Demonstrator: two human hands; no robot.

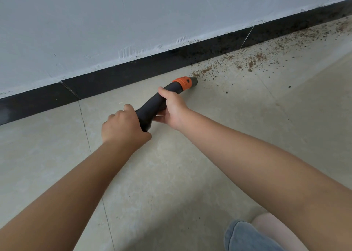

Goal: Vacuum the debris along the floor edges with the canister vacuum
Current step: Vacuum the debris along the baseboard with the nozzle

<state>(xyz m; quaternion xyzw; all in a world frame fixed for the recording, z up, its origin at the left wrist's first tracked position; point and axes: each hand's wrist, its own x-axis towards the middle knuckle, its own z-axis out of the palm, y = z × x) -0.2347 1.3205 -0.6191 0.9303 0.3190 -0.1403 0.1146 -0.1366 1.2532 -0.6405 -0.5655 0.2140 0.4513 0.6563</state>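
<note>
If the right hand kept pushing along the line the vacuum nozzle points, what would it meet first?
Probably the brown debris just past the nozzle tip, which the right hand steers; beyond that, the black baseboard, though depth is unclear.

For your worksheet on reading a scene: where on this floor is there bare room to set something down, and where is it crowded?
Bare tile lies left of the left hand, up to the baseboard, and below both forearms. It is crowded right of the nozzle, where debris lines the baseboard, and at the knee, bottom right.
</note>
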